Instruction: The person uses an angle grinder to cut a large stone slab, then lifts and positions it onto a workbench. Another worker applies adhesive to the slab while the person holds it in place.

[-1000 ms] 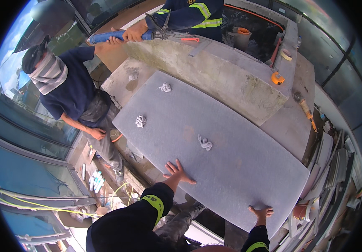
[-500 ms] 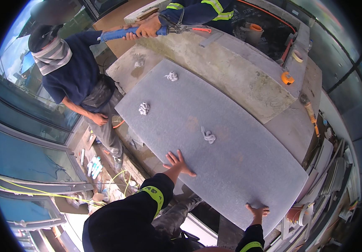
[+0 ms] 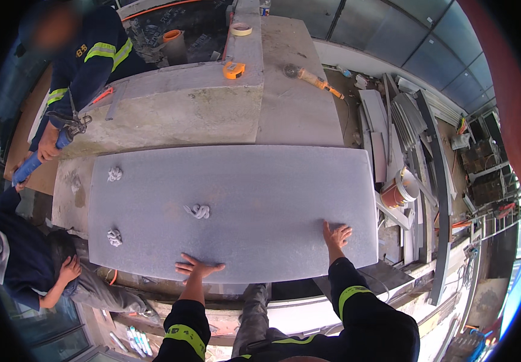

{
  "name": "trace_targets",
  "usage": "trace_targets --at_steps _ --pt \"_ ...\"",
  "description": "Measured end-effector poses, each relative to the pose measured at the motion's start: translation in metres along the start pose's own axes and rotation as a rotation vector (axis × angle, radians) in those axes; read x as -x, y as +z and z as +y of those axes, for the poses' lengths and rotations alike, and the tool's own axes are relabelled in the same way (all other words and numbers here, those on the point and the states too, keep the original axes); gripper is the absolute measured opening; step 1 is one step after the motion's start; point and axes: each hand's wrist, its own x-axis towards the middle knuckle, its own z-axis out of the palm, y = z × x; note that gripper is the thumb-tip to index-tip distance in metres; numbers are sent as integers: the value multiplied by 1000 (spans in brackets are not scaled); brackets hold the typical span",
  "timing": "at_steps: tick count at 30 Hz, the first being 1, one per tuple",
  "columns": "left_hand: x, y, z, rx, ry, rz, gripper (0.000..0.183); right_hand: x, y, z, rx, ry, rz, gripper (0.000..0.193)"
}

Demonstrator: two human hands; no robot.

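A large grey stone slab (image 3: 260, 199) lies flat before me. My left hand (image 3: 200, 268) rests on its near edge, fingers spread and palm down. Farther right, my right hand (image 3: 337, 234) lies on the slab's top near the right end, open with the thumb apart. Pale squeezed-out blobs of paste sit on the slab: one blob (image 3: 198, 211) near the middle, another (image 3: 114, 174) at far left, and a third (image 3: 114, 237) at near left. Neither hand touches them.
At upper left, a co-worker holds a blue caulking gun (image 3: 37, 160); a second person at left also has a hand on it. An orange tape measure (image 3: 234, 70) and tape roll (image 3: 240, 29) lie on the concrete ledge. A grinder (image 3: 312, 81), bucket (image 3: 400, 188) and stacked strips (image 3: 408, 120) are at right.
My view has swung to the right, so the slab now lies nearly level across it. Both hands stay spread on the slab. The caulking gun remains in the co-workers' hands.
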Motion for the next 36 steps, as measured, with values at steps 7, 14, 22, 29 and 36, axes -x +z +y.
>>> trace_targets --at_steps 7,14,22,29,36 --pt "-13 12 0 -36 16 94 196 18 44 -43 -80 -122 449 95" --pt "-34 23 -19 104 89 422 146 25 18 -46 -116 -82 353 93" --pt "-135 4 20 124 -12 1042 66 18 17 -43 -123 -54 285 92" --pt "-154 17 52 418 19 1255 62 23 10 -46 -126 -55 301 92" --pt "-146 26 60 358 -201 1147 68 17 39 -43 -111 -99 464 95"
